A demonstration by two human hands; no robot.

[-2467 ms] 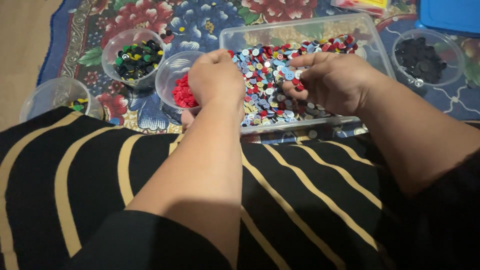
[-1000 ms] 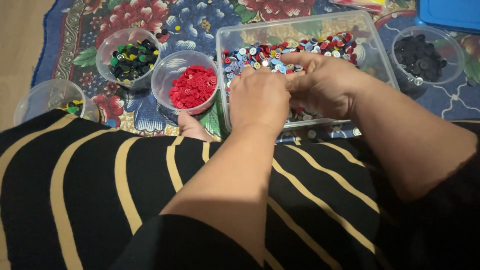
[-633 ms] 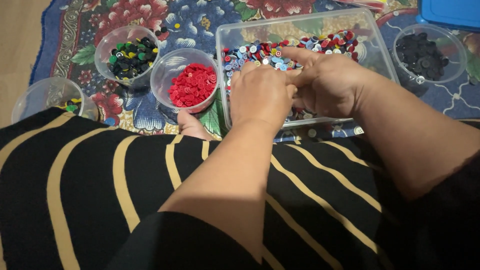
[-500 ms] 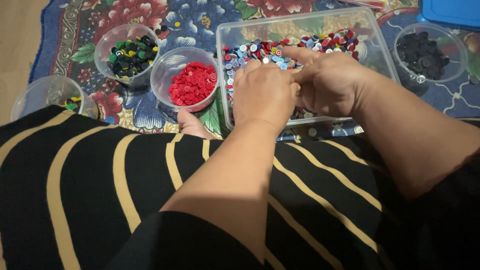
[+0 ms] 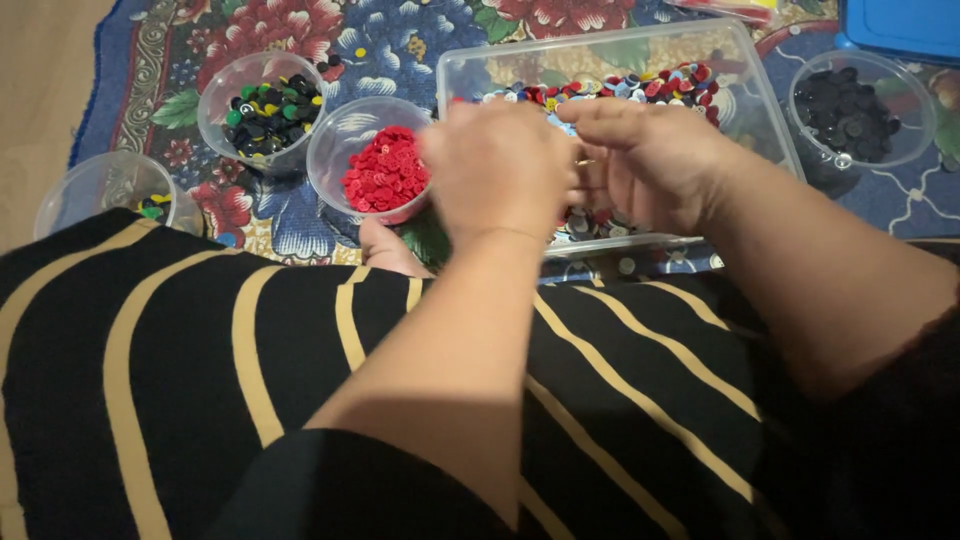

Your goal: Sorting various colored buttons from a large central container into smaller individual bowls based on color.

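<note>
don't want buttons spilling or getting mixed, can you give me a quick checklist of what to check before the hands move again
1. Clear tray of mixed buttons sits flat on the rug: ok.
2. Left hand and right hand are both over the tray, so anything dropped lands inside: ok.
3. What the fingers pinch: cannot tell, the backs of the hands hide it.
4. Bowl of red buttons upright, beside the left hand: ok.
5. Bowl of dark and green buttons and bowl of black buttons upright, clear of the hands: ok.
6. Loose buttons lie outside the tray near its front edge: not ok.
</note>
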